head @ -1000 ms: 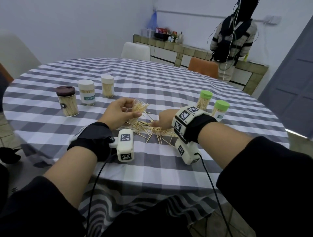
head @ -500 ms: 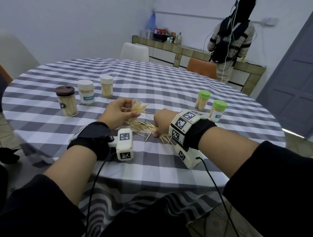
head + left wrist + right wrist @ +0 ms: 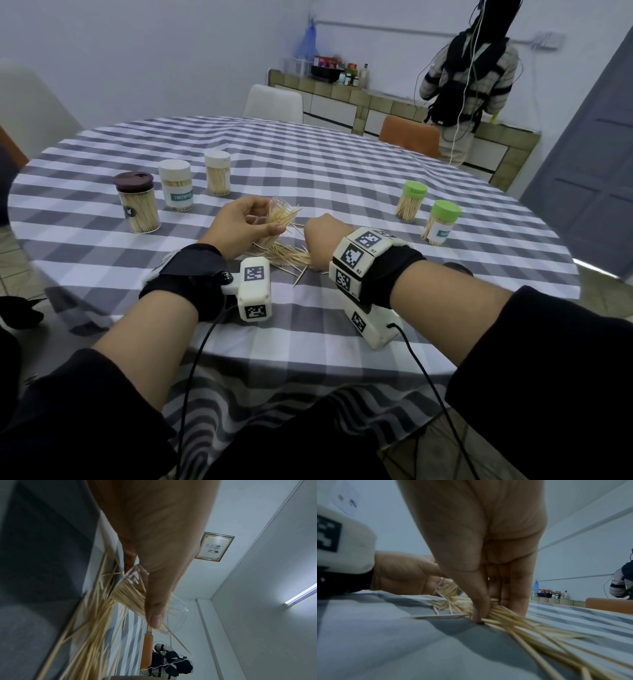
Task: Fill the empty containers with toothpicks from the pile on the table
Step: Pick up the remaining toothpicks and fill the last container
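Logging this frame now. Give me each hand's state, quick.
Left hand: grips the clear container, partly filled with toothpicks.
Right hand: thumb and fingers pinch a bunch from the toothpick pile on the table.

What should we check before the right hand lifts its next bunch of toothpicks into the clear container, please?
1. Clear container held firmly: ok, the left hand grips it, tilted with its open mouth toward the pile.
2. Room left inside: ok, the toothpicks in it reach only partway along its clear wall.
3. Right hand on the pile: ok, thumb and fingers pinch a bunch against the tablecloth.
4. Bunch aligned for the mouth: not ok, the sticks fan out.
5. Stray toothpick near the table edge: not ok, outside the pinch.
6. Lid for this container: cannot tell.
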